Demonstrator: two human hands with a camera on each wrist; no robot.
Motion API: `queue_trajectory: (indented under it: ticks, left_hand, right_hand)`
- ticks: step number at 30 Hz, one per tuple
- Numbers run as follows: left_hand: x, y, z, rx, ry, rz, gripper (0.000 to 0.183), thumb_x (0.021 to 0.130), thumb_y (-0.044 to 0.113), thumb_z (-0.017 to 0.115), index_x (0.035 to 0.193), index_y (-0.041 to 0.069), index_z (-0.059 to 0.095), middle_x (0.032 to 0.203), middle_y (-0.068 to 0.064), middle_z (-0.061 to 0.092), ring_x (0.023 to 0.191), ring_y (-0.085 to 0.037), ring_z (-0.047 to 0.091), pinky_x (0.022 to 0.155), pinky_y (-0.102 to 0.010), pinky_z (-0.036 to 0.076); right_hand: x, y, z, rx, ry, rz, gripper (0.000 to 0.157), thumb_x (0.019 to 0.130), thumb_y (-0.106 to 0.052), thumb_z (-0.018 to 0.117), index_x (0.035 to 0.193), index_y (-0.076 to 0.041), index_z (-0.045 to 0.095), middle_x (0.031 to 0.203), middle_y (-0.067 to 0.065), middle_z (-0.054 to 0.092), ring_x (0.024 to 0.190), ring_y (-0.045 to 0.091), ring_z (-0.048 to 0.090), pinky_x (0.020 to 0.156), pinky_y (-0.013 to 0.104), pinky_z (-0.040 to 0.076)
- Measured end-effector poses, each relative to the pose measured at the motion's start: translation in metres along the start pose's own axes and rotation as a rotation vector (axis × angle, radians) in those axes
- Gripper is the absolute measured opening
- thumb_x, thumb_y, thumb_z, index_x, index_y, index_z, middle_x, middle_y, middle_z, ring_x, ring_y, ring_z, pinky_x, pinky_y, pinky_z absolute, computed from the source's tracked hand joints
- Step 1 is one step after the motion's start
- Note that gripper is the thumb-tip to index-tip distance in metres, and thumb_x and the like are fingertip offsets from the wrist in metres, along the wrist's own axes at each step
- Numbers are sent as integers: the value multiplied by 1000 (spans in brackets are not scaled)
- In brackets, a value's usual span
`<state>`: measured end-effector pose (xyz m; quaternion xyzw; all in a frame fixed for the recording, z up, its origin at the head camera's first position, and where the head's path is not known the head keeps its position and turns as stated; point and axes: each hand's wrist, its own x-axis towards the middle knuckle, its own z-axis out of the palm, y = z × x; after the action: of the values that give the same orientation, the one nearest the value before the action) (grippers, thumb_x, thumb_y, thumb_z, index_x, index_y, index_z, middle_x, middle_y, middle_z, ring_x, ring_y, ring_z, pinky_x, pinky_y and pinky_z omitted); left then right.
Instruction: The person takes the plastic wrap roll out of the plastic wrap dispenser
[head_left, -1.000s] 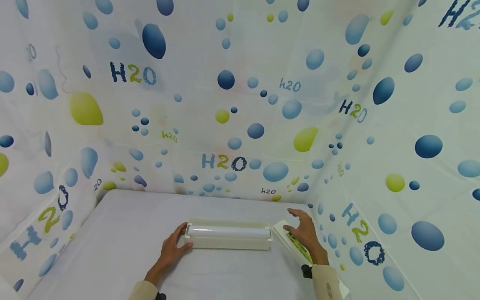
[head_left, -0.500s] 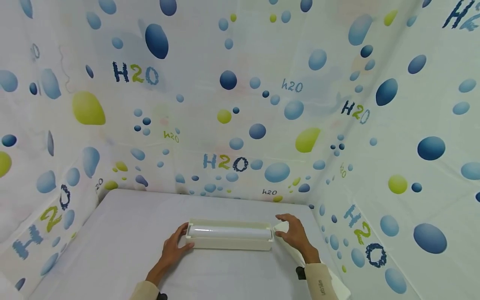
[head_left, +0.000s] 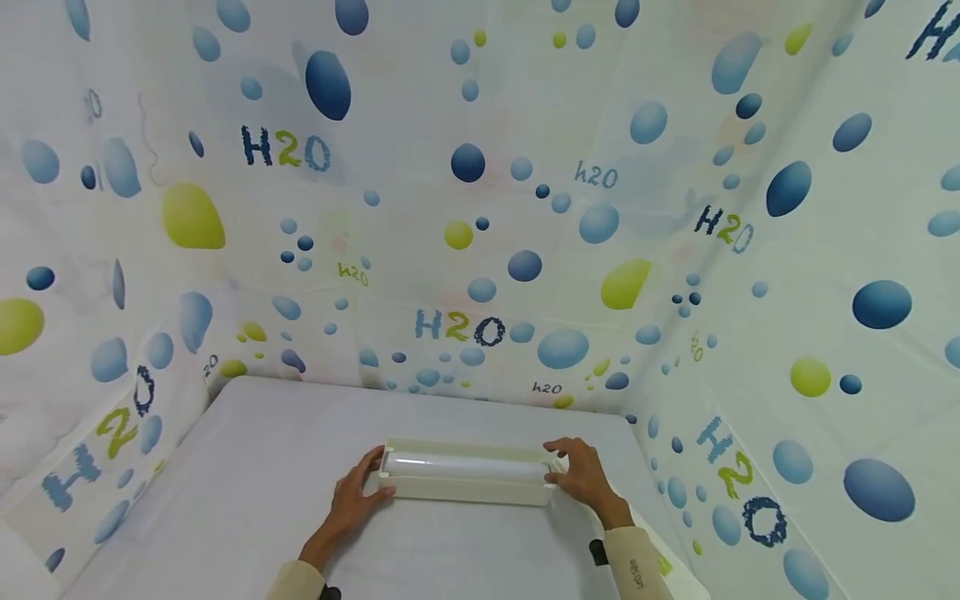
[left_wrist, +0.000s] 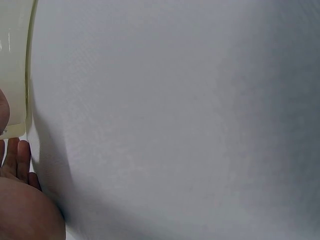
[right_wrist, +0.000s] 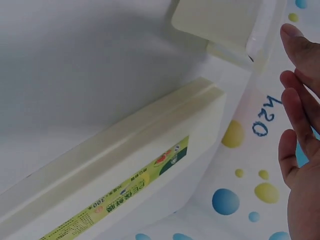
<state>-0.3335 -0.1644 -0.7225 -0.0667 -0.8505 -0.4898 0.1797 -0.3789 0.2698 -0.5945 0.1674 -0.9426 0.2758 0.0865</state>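
Observation:
A cream plastic cling film dispenser box [head_left: 472,491] lies lengthwise on the white-covered table, a shiny white film roll [head_left: 468,467] inside it. My left hand [head_left: 354,496] grips the box's left end, thumb at the front corner and fingers behind. At the opposite end is my right hand [head_left: 587,481], thumb and fingers spread around the corner; the right wrist view shows its fingers loosely extended beside the box. A long cream lid [right_wrist: 200,120] with a green and yellow label [right_wrist: 125,187] lies right of the box, partly hidden by the right forearm in the head view.
White sheeting [head_left: 420,250] printed with blue and green drops and "H2O" rises behind the table [head_left: 315,417] and along both sides. The lid lies slanted toward the right-hand sheet.
My right hand has moved left from above the lid to the box's right end. The left hand stays at the left end. The view has turned slightly left.

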Motion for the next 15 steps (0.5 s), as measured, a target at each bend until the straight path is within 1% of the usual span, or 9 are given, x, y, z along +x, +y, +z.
queue_trajectory:
  ticks: [2,5,9,11,15]
  left_hand:
    - [-1,0,-1,-11,-4,-12,80,88,20,87,158,5,50,148,-26,66,135,-53,59,110,-74,36]
    - [-2,1,-1,-30,-17,-32,81,89,21,87,159,5,50,150,-25,65,136,-53,58,112,-74,33]
    - [-1,2,-1,-49,-33,-49,81,89,22,87,160,6,50,151,-24,65,137,-52,59,114,-72,32]
    - [0,3,-1,-50,-37,-52,81,90,23,87,160,7,50,150,-24,66,137,-52,59,114,-72,32]
    - [0,3,-2,-49,-32,-46,80,90,24,87,159,6,50,147,-25,67,138,-53,58,114,-76,32]
  right_hand:
    - [0,-1,3,-27,-11,-17,48,76,-4,96,121,-3,80,115,9,82,101,33,70,95,53,49]
    - [1,-3,6,-40,-48,-27,47,76,-5,96,121,-2,81,112,10,81,99,32,69,90,46,47]
    - [1,-4,10,-45,-98,-6,45,78,-4,95,121,-3,81,111,10,80,97,29,67,86,39,45]
    - [2,-4,11,-59,-115,0,45,79,-6,95,121,-4,81,112,9,80,96,27,66,84,37,46]
    - [6,-4,12,-75,-136,-10,44,79,-6,95,122,-4,82,114,8,80,96,27,67,82,35,49]
